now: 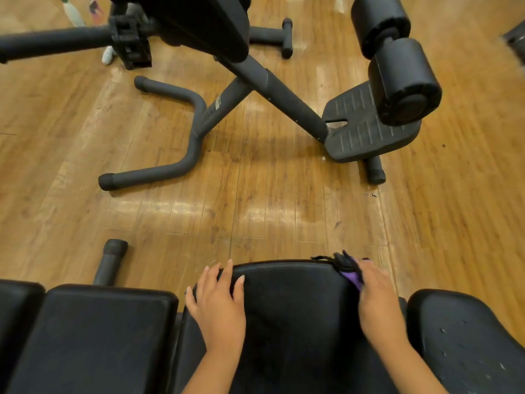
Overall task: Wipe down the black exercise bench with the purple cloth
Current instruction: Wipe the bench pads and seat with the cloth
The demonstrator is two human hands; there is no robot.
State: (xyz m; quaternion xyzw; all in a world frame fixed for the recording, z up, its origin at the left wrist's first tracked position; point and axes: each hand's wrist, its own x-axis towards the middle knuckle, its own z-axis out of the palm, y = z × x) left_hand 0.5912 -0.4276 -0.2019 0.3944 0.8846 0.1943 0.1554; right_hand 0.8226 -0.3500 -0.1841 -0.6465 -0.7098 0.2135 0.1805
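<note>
The left hand (217,301) lies flat, bracing the black bench pad (289,308); the right hand (375,288) grips the purple cloth (353,278) against its edge to wipe.

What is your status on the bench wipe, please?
Left hand flat on black padded bench. Right hand holds purple cloth at far edge. Nothing in the way.

Bare forearms, no sleeves; hands (218,302) ungloved, nails longish

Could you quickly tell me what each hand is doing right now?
Left hand: open, resting flat on the bench pad.
Right hand: holding the purple cloth.
</note>
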